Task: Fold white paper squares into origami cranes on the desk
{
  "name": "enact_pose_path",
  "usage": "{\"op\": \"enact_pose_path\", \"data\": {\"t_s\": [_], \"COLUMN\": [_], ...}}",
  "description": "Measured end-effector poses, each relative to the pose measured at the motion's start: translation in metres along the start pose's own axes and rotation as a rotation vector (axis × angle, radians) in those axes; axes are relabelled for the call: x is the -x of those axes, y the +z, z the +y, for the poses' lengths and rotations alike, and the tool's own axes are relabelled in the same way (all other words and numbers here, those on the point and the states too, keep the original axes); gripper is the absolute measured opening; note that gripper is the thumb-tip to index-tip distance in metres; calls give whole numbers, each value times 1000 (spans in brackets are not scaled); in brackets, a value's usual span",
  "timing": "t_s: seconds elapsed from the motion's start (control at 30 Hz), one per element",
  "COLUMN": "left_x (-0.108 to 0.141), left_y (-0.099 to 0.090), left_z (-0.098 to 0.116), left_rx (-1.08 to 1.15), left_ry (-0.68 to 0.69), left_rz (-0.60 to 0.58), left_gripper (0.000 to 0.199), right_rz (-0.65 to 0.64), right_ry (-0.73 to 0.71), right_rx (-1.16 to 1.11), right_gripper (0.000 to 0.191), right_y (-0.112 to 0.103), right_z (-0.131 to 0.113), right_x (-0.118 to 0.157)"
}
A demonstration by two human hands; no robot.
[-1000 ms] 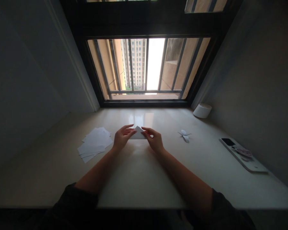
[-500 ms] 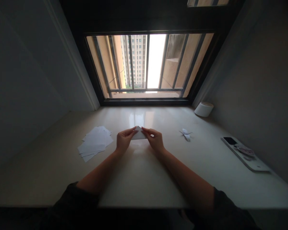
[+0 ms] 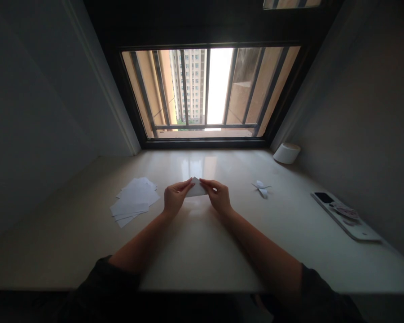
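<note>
Folded white paper triangle (image 3: 197,188): mid-surface, between the two hands, apex pointing away from the person; whether it touches the surface below cannot be told.

Left hand (image 3: 175,196): grip closed on the triangle's left side, fingertips (image 3: 188,181) pinching the paper, wrist low, palm turned inward.

Right hand (image 3: 218,196): matching grip on the triangle's right side, fingers angled inward, fingertips (image 3: 204,182) on the paper.

Forearms: bare, both running up from the near edge of the pale polished surface (image 3: 229,168) and converging on the paper, with dark sleeves (image 3: 103,282) at the bottom of the view.

Left of the hands, near: loose stack of white paper sheets (image 3: 133,202), slightly fanned, lying flat.

Right of the hands, near: small white origami figure (image 3: 261,188), lying on the surface.

Far right corner: white cylindrical container (image 3: 287,153) against the wall.

Right edge: black phone (image 3: 323,198) on a long white tray (image 3: 353,231), beside a small patterned item (image 3: 345,212).

Beyond the surface: barred window (image 3: 205,89).
</note>
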State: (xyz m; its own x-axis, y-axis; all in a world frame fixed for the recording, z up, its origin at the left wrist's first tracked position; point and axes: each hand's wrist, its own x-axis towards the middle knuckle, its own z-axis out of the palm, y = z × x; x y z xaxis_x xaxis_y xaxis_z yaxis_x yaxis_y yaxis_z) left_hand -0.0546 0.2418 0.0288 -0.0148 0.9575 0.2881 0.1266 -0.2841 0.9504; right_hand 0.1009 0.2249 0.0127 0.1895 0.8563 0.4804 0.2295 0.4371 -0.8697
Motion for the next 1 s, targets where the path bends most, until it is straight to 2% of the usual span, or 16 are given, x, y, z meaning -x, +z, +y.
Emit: {"op": "enact_pose_path", "data": {"t_s": [0.13,0.3,0.47,0.53,0.63,0.67,0.73,0.8,0.83,0.9,1.0], "left_x": [-5,-12,-15,-15,-14,-13,-10,-5,-2,3,7], "left_y": [-5,-10,-11,-11,-9,-7,-3,3,6,10,14], "left_z": [-2,-7,-10,-9,-6,-4,-1,2,3,5,8], "left_rx": [-90,70,103,117,119,126,167,216,239,278,320], "left_ry": [-13,-182,-258,-274,-276,-276,-267,-241,-224,-197,-176], "left_rz": [-49,-152,-239,-207,-66,-15,53,59,53,46,39], "left_gripper": [31,44,30,31,38,39,39,36,34,30,27], "right_rz": [-45,-81,-104,-43,163,207,145,-2,-34,-24,58], "right_ry": [-2,-4,4,18,105,171,321,431,457,472,463], "right_rx": [26,61,122,112,0,-59,-188,-306,-346,-394,-420], "right_gripper": [20,20,21,33,76,84,78,54,46,39,37], "right_y": [-3,-5,-6,-3,6,10,17,22,24,26,27], "right_z": [5,9,9,8,5,3,0,-4,-5,-8,-13], "right_x": [-3,-5,-5,-4,-2,-1,1,4,5,6,7]}}
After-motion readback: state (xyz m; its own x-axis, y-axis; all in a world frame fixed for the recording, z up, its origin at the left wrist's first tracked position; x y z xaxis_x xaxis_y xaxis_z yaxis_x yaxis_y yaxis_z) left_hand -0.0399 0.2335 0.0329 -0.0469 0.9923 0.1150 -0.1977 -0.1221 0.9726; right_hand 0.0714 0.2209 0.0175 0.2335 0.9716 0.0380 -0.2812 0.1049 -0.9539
